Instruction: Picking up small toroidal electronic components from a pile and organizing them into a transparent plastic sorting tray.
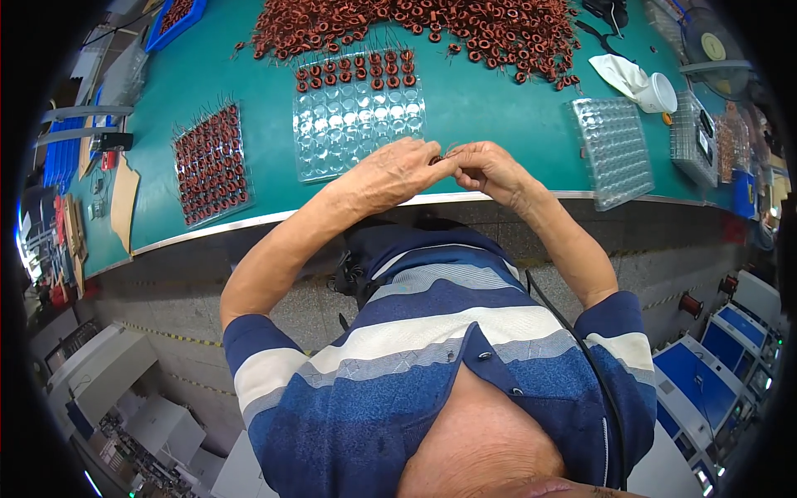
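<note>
Head view: what does the left hand point(397, 170) have?

It pinches a small dark ring point(437, 159), right between the two hands.

And the right hand point(490, 170)?

Its fingers are bent in close by the ring, but nobody can tell if they grip it too.

What is around them?

Just past the left hand is a clear tray point(332, 153), with rings in its far rows. Farther off, ahead of both hands, a big pile of red-brown rings point(506, 33) sits on the green surface point(498, 108).
</note>
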A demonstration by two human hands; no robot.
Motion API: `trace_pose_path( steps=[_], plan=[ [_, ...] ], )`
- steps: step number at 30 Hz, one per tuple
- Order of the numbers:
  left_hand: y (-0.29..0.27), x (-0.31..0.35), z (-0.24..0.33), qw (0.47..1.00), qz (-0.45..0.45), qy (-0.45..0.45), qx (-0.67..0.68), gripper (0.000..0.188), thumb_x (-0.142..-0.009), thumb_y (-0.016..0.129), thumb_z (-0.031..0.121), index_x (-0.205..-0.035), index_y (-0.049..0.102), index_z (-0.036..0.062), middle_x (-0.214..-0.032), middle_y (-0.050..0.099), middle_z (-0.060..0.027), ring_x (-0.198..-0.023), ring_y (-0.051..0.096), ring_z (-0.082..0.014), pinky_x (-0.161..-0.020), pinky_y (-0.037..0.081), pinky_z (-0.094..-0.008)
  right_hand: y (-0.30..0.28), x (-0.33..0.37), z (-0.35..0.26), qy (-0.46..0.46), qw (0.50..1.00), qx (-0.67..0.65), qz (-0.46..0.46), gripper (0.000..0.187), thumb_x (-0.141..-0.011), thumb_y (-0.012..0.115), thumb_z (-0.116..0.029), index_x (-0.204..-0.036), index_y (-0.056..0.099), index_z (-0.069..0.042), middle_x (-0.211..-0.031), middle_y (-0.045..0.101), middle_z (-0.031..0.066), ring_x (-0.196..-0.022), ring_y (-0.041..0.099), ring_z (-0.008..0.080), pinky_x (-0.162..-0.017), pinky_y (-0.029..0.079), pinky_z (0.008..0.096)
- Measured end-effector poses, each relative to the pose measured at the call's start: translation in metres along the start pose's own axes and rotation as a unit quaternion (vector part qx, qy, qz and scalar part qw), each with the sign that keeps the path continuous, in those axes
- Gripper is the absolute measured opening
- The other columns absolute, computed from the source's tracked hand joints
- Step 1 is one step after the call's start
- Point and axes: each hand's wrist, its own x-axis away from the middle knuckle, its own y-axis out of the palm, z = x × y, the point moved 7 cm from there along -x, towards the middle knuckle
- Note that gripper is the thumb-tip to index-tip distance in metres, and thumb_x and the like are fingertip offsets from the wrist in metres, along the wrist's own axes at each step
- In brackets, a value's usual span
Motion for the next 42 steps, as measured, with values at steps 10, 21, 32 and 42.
trace_pose_path(
  steps=[10,21,32,42],
  plan=[
    [0.033,0.011,-0.003,0.999,-0.010,-0.033,-0.003,0.027,-0.085,0.057,0.010,-0.111,0.054,0.0049,-0.085,0.055,-0.0111,-0.078,0.061,-0.0278,-0.068,0.050,-0.0389,-0.010,-0.011,0.024,0.032,0.999,0.016,0.037,0.014,-0.089,0.058,-0.014,-0.079,0.062,-0.004,-0.065,0.055,-0.0006,-0.050,0.048,0.0050,-0.045,0.036,0.0184],
    [0.050,0.002,-0.031,0.632,0.303,-0.262,0.664,0.024,-0.096,0.054,0.015,-0.115,0.051,0.0011,-0.078,0.061,-0.0056,-0.066,0.061,-0.0115,-0.059,0.050,-0.0259,0.006,0.025,-0.037,-0.214,0.945,0.127,0.210,0.020,-0.089,0.061,-0.020,-0.083,0.064,-0.001,-0.062,0.054,-0.0006,-0.049,0.048,0.0069,-0.045,0.035,0.0205],
    [0.042,-0.001,-0.022,0.761,0.273,-0.298,0.508,0.017,-0.098,0.045,0.012,-0.112,0.049,0.0021,-0.072,0.056,-0.0058,-0.061,0.055,-0.0114,-0.053,0.044,-0.0271,0.043,0.048,-0.052,-0.492,0.681,0.463,0.283,0.010,-0.087,0.063,-0.008,-0.086,0.064,0.002,-0.069,0.064,0.0065,-0.057,0.058,0.0082,-0.051,0.046,0.0237],
    [0.032,-0.001,-0.026,0.721,0.303,-0.267,0.563,0.019,-0.099,0.044,0.012,-0.115,0.043,0.0021,-0.072,0.051,-0.0025,-0.060,0.050,-0.0093,-0.053,0.040,-0.0254,0.028,0.037,-0.056,-0.362,0.864,0.243,0.251,0.012,-0.090,0.062,-0.009,-0.089,0.065,0.003,-0.071,0.064,0.0050,-0.060,0.060,0.0099,-0.053,0.048,0.0238]
  ],
)
